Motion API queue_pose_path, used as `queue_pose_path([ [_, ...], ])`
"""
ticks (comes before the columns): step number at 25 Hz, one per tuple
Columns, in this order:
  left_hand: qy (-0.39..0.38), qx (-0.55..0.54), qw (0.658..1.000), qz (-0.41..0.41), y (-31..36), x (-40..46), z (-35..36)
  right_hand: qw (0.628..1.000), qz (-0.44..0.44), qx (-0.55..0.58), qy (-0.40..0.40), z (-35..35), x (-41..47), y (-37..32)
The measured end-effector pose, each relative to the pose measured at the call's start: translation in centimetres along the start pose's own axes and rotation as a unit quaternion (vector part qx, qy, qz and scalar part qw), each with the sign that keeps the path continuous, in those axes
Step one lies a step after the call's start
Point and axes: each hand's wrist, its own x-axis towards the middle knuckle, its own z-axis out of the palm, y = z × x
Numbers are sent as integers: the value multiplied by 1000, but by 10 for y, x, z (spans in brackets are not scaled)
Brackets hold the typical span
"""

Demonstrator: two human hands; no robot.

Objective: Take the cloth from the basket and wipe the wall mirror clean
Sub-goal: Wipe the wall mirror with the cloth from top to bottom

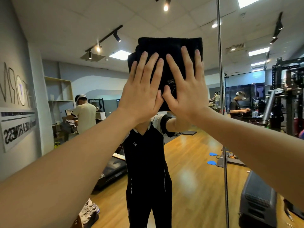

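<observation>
A folded black cloth (169, 45) is pressed flat against the wall mirror (189, 153) at about head height. My left hand (141, 89) lies palm-down on the cloth's left half, fingers spread and pointing up. My right hand (185, 86) lies the same way on its right half, the two thumbs touching at the cloth's lower middle. Both arms reach forward and up. The cloth hides the head of my reflection, whose black shirt shows below. No basket is in view.
A vertical seam (221, 112) splits the mirror just right of my right hand. The glass reflects a gym: wooden floor, treadmills, a weight rack at right, shelves at left, and other people standing behind me on both sides.
</observation>
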Motion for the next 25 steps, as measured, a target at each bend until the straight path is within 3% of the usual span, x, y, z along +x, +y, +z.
queue_pose_path([
  [25, 8, -22, 999, 22, -247, -138, -71, 999, 13, -22, -24, 81, 39, -277],
])
